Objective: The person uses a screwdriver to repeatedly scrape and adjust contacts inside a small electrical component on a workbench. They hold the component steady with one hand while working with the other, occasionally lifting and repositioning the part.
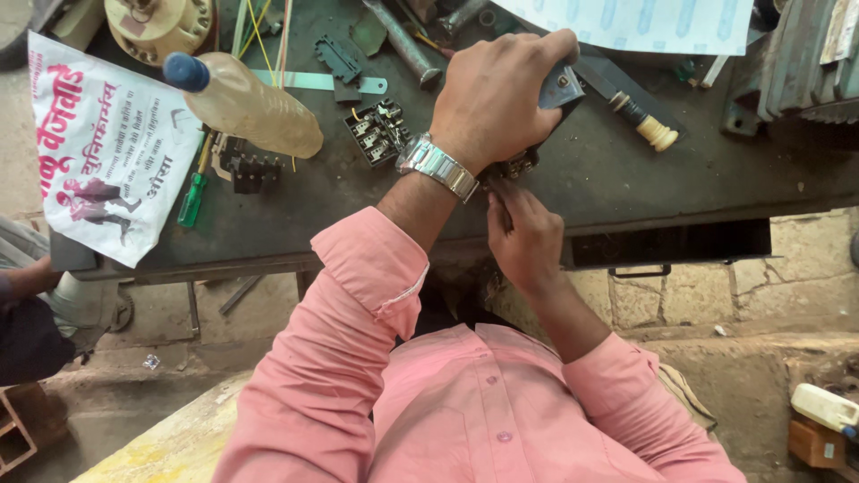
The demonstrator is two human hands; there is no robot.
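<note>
Head view: left hand [497, 94], steel watch [437, 166] on wrist, fingers curled shut over a dark metal part [559, 89] near the front edge of the dark workbench [626, 179]. Right hand [528, 237] just below, fingers pinched together on a thin tool shaft [503, 207], probably a screwdriver, tip hidden under the left wrist and pointing into the part's underside. Pink sleeves rolled at both forearms. Left of the hands: black terminal block [378, 132], second dark block [250, 168], plastic bottle [237, 98] with blue cap lying tilted, green-handled screwdriver [191, 199], printed plastic bag [107, 143] hanging over bench edge. Right of the hands: knife-like tool with ribbed cream handle [646, 121], white sheet [644, 20] at top. Open drawer slot [667, 243] under bench front. Another person's arm [27, 277] at far left edge.
</note>
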